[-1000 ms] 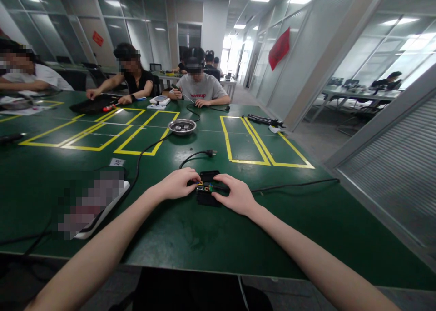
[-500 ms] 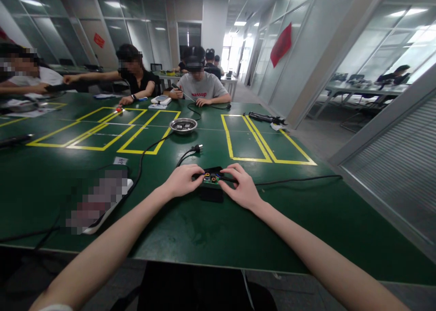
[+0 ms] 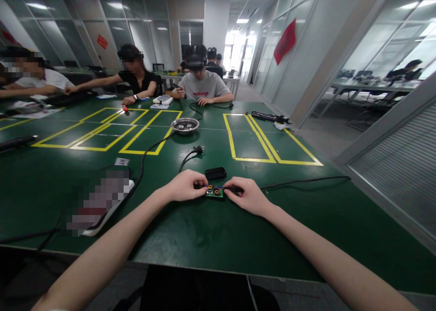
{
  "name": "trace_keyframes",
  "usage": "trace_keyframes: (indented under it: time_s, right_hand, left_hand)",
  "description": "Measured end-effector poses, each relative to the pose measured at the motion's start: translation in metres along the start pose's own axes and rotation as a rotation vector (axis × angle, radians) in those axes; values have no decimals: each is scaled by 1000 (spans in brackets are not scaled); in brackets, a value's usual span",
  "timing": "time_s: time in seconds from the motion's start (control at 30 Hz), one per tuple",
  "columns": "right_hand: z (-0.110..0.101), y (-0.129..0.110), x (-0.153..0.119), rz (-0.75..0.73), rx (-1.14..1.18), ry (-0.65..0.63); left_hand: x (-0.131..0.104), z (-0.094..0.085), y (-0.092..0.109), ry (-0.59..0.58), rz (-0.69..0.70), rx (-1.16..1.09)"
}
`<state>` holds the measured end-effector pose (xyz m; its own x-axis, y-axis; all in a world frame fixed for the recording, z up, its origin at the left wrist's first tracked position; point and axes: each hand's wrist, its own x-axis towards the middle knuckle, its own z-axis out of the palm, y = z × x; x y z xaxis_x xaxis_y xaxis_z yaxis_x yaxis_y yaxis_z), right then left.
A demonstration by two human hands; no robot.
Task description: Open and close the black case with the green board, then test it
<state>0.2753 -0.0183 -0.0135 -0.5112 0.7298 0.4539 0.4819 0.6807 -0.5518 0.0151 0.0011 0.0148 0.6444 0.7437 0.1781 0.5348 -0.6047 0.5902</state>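
Risks, left to right. Left hand (image 3: 185, 185) has thumb and fingertips closed at the board's left end, seemingly on a lead; exact contact too small to tell from here. A hard tug there could stress the joint. The plug (image 3: 199, 150) lies beyond that hand, cord running back toward it; if that's the same lead, a snag would drag the board. Circuit board (image 3: 214, 192) sits bare between both hands, parts facing up; can't tell if it's touching the green table (image 3: 211, 243). Uneven grip, it tips or scrapes. Right hand (image 3: 248, 196) is pinching the right end near the blue wires; the black cable (image 3: 306, 181) trailing off that side could twist it if it catches.

Room, same order. White-edged device (image 3: 126, 193) and its cable limit the left elbow. Steel bowl (image 3: 185, 131) is well past the plug, no bother. Black shell (image 3: 215, 173) is just beyond the board, so pushing forward would bump it. Toward the near edge, bare tabletop. Right of the hands, open too, bar the cable.
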Motion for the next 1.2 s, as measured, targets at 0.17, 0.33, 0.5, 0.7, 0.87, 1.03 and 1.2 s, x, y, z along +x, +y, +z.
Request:
trace_keyframes:
  time_s: [0.17, 0.33, 0.5, 0.7, 0.87, 1.03, 1.2]
  right_hand:
    - [0, 0, -2, -14, -59, 6]
    - [0, -2, -4, -62, -114, -80]
    - [-2, -6, -4, -147, -233, -114]
    - [-2, -5, -1, -118, -340, -164]
    - [-4, 0, 1, -76, -379, -175]
    - [-5, 1, 3, -140, -367, -161]
    - [-7, 1, 5, -182, -336, -144]
  left_hand:
    - [-2, 1, 3, 31, 48, 210]
    - [-4, -1, 7, 23, 55, 305]
    - [-4, -1, 7, 13, 54, 261]
    - [-3, -1, 6, 45, 61, 243]
    - [-1, 0, 1, 69, 53, 181]
    - [2, 0, -4, 48, 63, 4]
    - [4, -2, -7, 10, 35, -165]
